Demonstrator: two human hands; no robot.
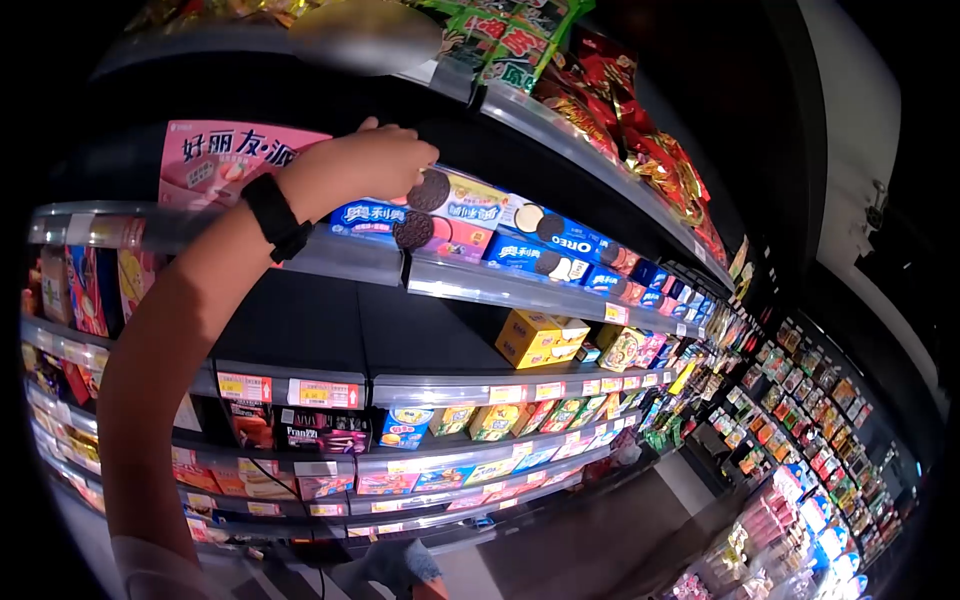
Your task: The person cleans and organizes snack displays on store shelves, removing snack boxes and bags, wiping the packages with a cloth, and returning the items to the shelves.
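My left hand (372, 162), with a black watch (275, 218) on its wrist, reaches up to the shelf that holds stacked cookie boxes. Its fingers curl over the upper left end of an Oreo box (470, 205) with a yellow and blue front; the fingertips are partly hidden. Below that box lies a pink-fronted Oreo box (462, 240), beside a blue Oreo box (368, 218) under my wrist. Left of the hand stands a pink pie box (225, 160), partly covered by my forearm. My right hand is out of view.
Red snack bags (625, 115) and green snack bags (510, 45) fill the shelf above. More Oreo boxes (540, 255) continue rightward. A yellow carton (540, 338) sits on the shelf below, behind a price-tag rail (440, 392). Packaged goods (790, 530) stand at lower right.
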